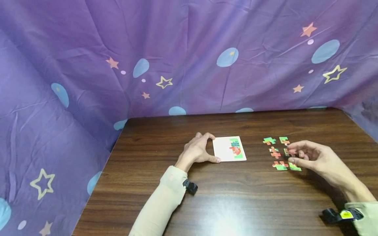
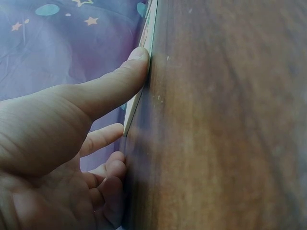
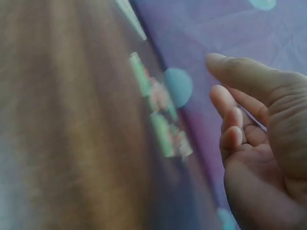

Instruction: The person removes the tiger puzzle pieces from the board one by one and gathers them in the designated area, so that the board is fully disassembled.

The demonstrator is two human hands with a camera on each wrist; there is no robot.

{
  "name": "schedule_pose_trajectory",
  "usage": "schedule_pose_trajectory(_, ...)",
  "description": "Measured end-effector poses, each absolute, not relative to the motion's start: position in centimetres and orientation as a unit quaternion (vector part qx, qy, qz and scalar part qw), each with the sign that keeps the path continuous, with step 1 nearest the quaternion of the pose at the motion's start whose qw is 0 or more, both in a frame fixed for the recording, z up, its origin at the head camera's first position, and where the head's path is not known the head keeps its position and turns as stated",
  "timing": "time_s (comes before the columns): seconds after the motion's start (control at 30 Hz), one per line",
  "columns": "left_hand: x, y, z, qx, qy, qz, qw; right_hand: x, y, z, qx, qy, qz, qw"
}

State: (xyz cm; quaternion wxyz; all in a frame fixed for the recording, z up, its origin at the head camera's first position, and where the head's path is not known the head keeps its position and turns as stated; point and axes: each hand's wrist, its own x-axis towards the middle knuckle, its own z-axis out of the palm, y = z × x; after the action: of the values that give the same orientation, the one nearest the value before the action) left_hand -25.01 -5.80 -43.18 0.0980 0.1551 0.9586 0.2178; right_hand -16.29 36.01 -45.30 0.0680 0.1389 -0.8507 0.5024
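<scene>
My left hand holds the left side of a white square puzzle board, thumb at the near corner and a finger at the far one. The board's right part carries joined pieces with a red, green and blue picture. Seen edge-on in the left wrist view, the board lies between thumb and fingertip. My right hand hovers over the loose jigsaw pieces, partly covering the right-hand ones. Its fingers are loosely bent, with a gap to the thumb; the right wrist view shows nothing between them.
Several loose pieces lie in two rough columns right of the board. The brown wooden table meets a purple cloth backdrop with stars and blue spots at its back and left. Each wrist wears a small black camera.
</scene>
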Motion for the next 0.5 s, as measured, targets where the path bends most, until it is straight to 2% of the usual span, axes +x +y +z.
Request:
schedule_pose_trajectory(0.27,-25.0,-5.7,-43.2,0.155,0.96,0.212,0.094,-17.9,33.1,-41.1,0.152,-0.822,0.543,0.083)
schedule_pose_trajectory(0.5,-24.9,-5.6,-43.3,0.156,0.961,0.211,0.091,-21.1,27.6,-39.9,0.188,-0.804,0.558,0.083)
